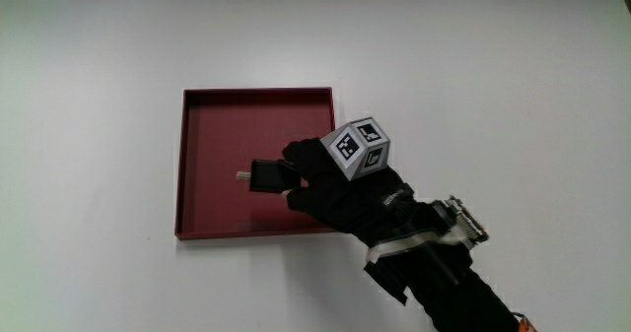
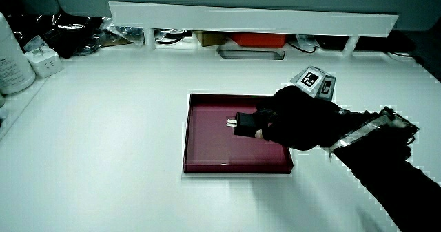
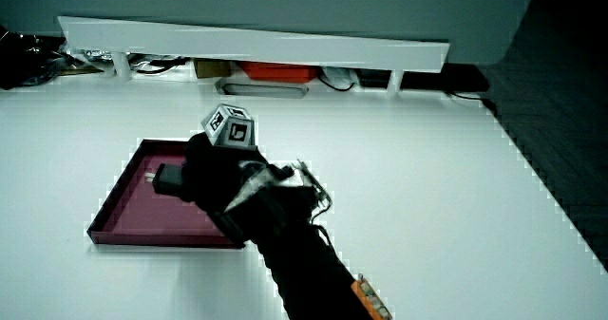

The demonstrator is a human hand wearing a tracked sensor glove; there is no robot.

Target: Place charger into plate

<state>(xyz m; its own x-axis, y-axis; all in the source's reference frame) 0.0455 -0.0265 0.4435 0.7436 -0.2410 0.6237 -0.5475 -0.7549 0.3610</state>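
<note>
Dark-red plate (image 1: 197, 155) lies flat mid-table (image 1: 99, 76); the hand (image 1: 330, 189) reaches over its rim, fingers clamped on the black charger (image 1: 264, 175), held low above the plate's floor, seemingly ready to set down.

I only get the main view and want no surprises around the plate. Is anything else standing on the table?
Observer: Yes. In a side view a white adapter stands at the table's edge, well apart from the plate.
Operator: Is the charger down yet?
Observer: In a side view the hand grips the charger low over the plate's floor, inside the rim. I cannot tell whether it touches.
</note>
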